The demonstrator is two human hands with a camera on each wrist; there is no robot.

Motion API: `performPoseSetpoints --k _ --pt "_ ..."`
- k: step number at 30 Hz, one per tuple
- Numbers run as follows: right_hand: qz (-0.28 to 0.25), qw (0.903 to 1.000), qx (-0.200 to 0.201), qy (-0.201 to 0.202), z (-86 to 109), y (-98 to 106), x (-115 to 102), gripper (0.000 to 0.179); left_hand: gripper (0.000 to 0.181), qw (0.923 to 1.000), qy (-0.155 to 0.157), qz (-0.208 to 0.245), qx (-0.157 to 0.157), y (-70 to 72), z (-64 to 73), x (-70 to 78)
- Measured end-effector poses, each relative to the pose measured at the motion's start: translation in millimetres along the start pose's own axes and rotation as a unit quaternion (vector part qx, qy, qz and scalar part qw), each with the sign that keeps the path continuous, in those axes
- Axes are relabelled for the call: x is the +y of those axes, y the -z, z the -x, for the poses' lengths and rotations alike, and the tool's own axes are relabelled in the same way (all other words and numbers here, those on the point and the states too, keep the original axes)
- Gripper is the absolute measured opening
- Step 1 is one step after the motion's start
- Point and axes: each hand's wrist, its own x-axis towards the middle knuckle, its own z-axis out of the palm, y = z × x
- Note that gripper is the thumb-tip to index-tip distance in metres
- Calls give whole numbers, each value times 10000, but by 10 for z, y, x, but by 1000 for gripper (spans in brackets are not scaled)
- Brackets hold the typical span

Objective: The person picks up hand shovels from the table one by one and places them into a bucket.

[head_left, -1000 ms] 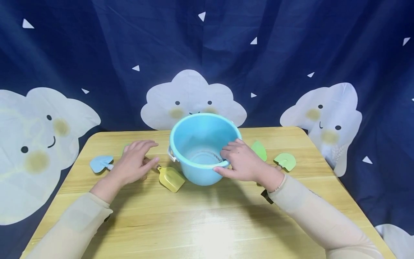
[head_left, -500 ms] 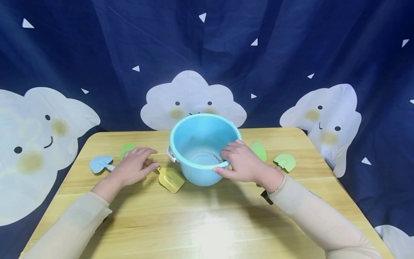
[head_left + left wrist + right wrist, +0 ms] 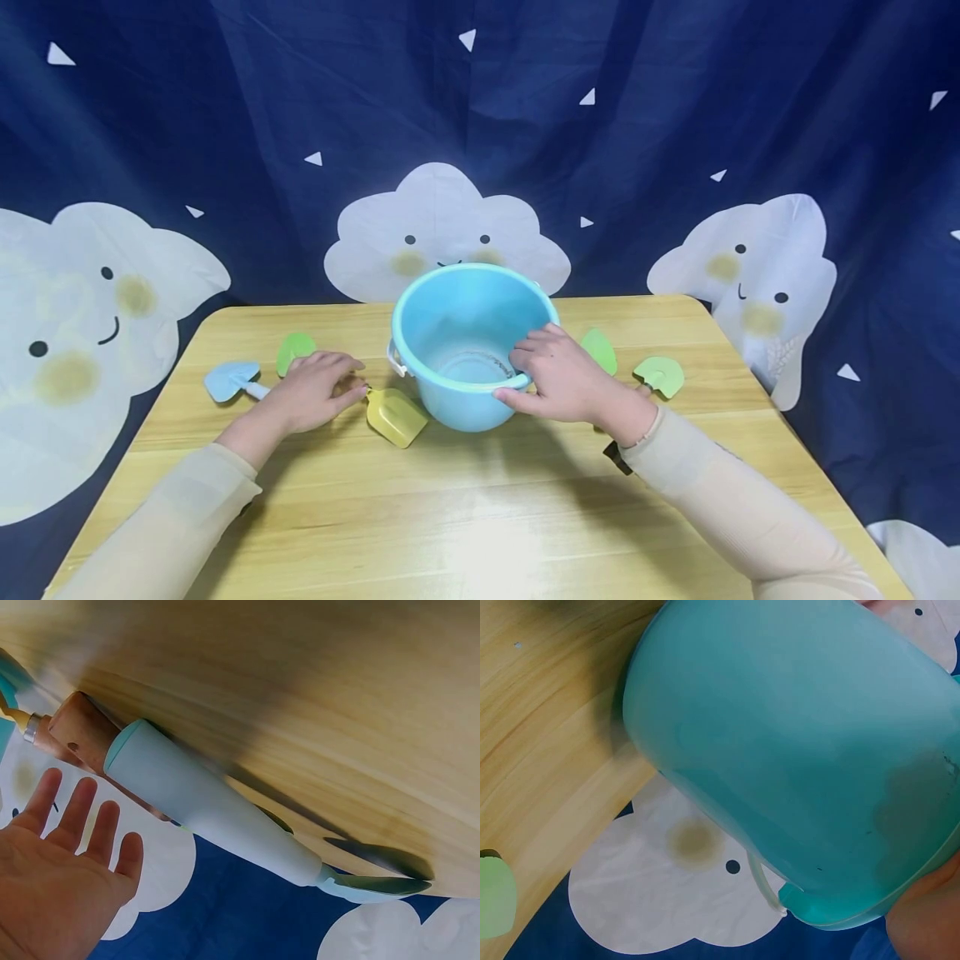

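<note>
A light blue bucket (image 3: 450, 400) stands mid-table, its mouth tipped toward the head camera. My right hand (image 3: 562, 375) grips its near right rim, thumb outside and fingers over the inner side; the right wrist view shows mostly the bucket's wall (image 3: 780, 735). My left hand (image 3: 311, 392) is over the handle of a yellow toy shovel (image 3: 396, 418), covering it in the head view. In the left wrist view the fingers of the left hand (image 3: 75, 862) are loosely extended beside that shovel's wooden handle (image 3: 82, 731) and the blue shovel's white handle (image 3: 217, 802).
Left of the bucket lie a blue toy shovel (image 3: 231, 381) and a green one (image 3: 295, 353), partly behind my left hand. Right of it are a green shovel (image 3: 599, 350) and a light green shovel (image 3: 661, 376). A navy cloud-print curtain (image 3: 465, 100) hangs behind the wooden table (image 3: 420, 517).
My left hand has lowered slightly toward the yellow shovel's handle, bringing the green shovel head behind it into view. The right hand and bucket have stayed in place.
</note>
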Motion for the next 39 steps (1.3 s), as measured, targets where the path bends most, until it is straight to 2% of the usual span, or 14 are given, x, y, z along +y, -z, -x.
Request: performPoseSetpoints --k 13,39 --pt "-4 10000 -30 -25 4 14 -5 61 46 9997 23 -82 -242 -25 -1 27" --pt "6 10000 -38 -56 7 8 -17 60 36 9988 38 -306 -381 -105 -62 28"
